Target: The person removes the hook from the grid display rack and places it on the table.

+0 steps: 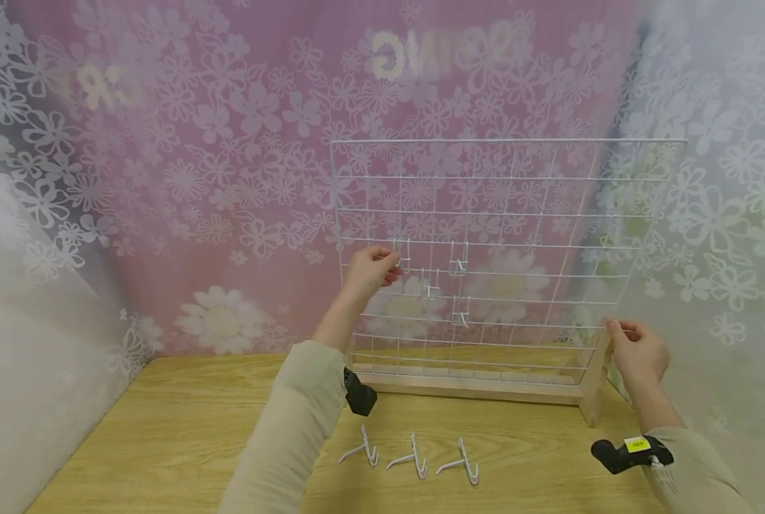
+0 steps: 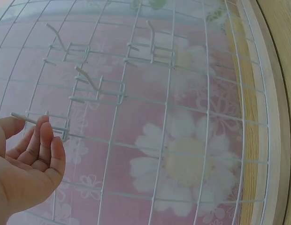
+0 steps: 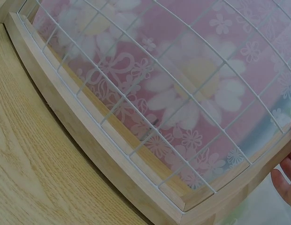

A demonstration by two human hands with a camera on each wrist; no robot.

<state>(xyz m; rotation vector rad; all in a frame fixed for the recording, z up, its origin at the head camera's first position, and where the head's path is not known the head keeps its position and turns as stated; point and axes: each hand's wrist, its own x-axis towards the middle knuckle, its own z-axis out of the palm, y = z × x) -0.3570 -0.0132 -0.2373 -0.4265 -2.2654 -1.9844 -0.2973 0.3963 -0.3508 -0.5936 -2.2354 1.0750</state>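
A white wire grid panel (image 1: pixel 511 140) stands upright in a wooden stand (image 1: pixel 472 387). At the grid's left part, my left hand (image 1: pixel 372 271) pinches a white wire hook (image 2: pixel 24 118) between thumb and fingertips, the hook lying against the grid wires. Three more hooks hang on the grid to its right: an upper hook (image 1: pixel 459 267), a middle hook (image 1: pixel 430 290) and a lower hook (image 1: pixel 461 318). My right hand (image 1: pixel 641 351) grips the stand's right upright (image 1: pixel 593 378), its fingers (image 3: pixel 282 183) reaching behind the wood in the right wrist view.
On the wooden table (image 1: pixel 163 428), in front of the stand, lie three loose hooks in a row: a left one (image 1: pixel 373 455), a middle one (image 1: pixel 416 460) and a right one (image 1: pixel 468 467). A flowered curtain (image 1: pixel 228 178) hangs behind and at both sides.
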